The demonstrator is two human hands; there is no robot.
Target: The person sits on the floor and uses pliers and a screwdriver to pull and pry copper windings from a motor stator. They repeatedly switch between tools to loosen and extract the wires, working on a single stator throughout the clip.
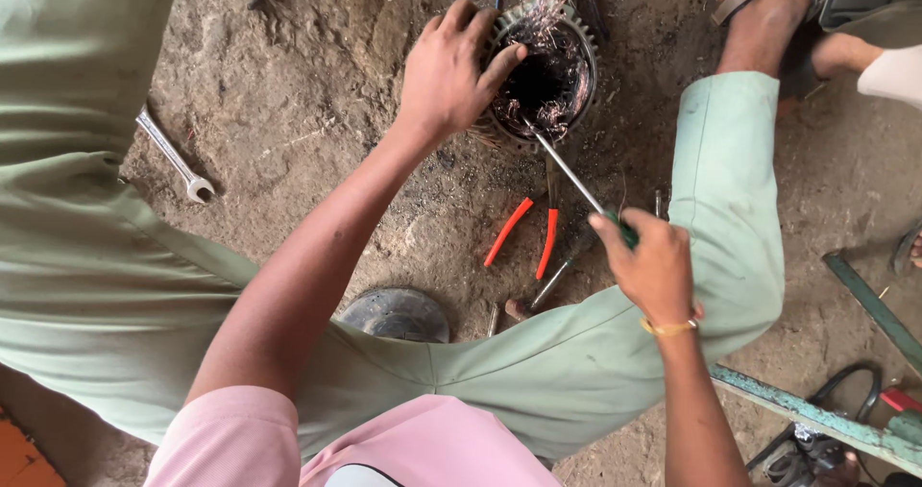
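Observation:
A round metal motor stator [544, 72] with burnt copper windings stands on the dirt floor. My left hand [447, 69] grips its left rim, fingers over the edge. My right hand [651, 261] holds a green-handled screwdriver [578, 185], whose steel shaft slants up-left with the tip at the stator's lower rim among the wires.
Orange-handled pliers [530, 230] and another small tool [547, 287] lie on the ground between my hands. A wrench [175, 158] lies at left. My green-trousered legs frame the spot. Another person's sandalled foot [764, 12] is at top right; a green-painted frame [816, 415] sits lower right.

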